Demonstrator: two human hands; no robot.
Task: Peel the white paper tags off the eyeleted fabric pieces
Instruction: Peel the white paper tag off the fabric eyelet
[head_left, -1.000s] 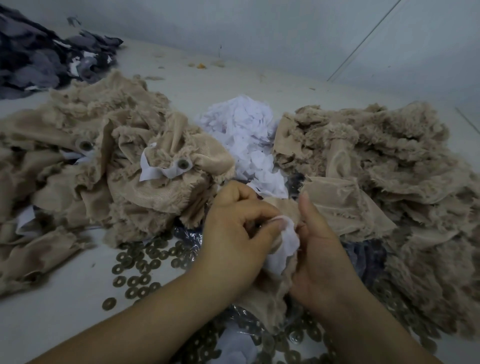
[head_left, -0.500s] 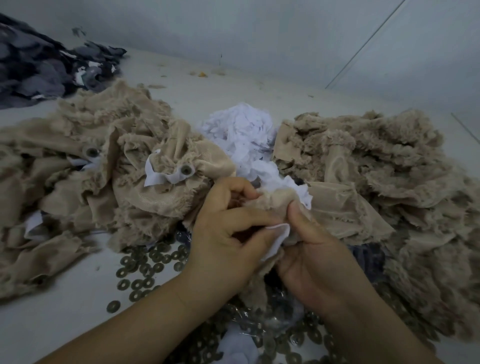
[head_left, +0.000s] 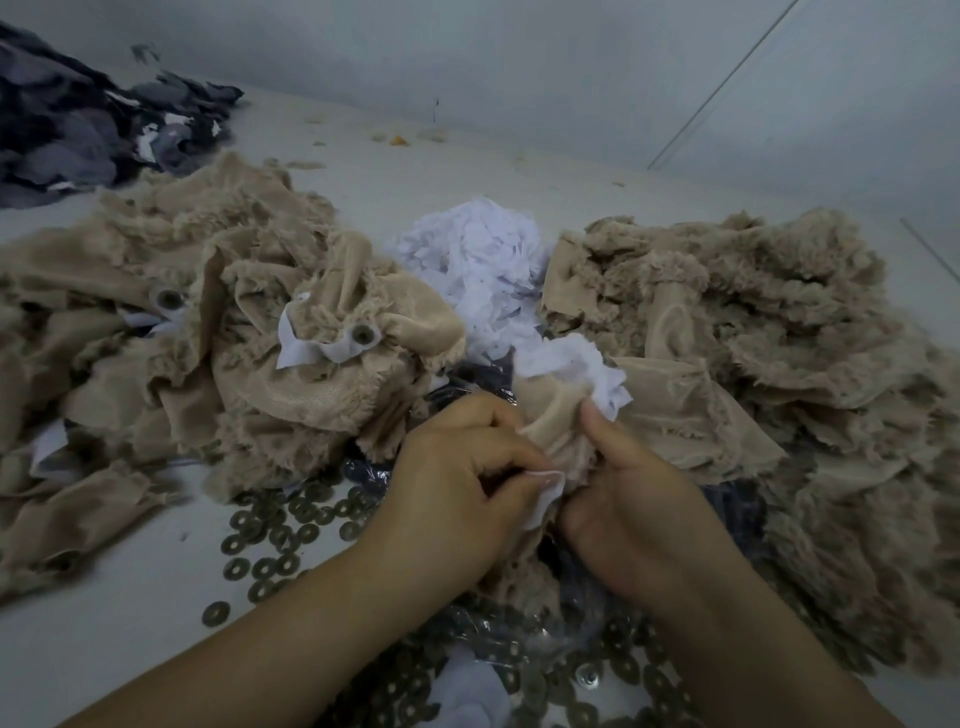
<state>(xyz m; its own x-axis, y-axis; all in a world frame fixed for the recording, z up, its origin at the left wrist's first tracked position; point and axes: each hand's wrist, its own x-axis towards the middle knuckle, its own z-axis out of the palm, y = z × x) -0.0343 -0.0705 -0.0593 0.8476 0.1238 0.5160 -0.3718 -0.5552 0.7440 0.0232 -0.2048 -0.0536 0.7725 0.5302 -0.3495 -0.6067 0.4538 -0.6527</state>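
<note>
Item in work: one beige fabric piece (head_left: 550, 431), held over the counter (head_left: 104, 639) between our two hands. Our left hand (head_left: 457, 493) is curled closed, thumb and fingers pinching a small white paper tag (head_left: 545, 493) at the piece's lower edge. Our right hand (head_left: 634, 514) grips the fabric itself, thumb up along it. A second, crumpled tag (head_left: 582, 374) stands at the top of the piece, just above the right thumb.

Change noted: half a second ago the pinched tag lay closer against the fabric; now the hands sit a little further apart and more of the upper paper shows. We judge the peel under way, not finished.

Stock, left: heap of tagged pieces (head_left: 208, 332), one eyelet (head_left: 362, 334) showing with paper attached.
Stock, right: heap of beige pieces (head_left: 753, 338), no paper visible.
Centre rear: mound of white paper scraps (head_left: 478, 260).
Loose: metal washers (head_left: 270, 540) scattered on the counter.
</note>
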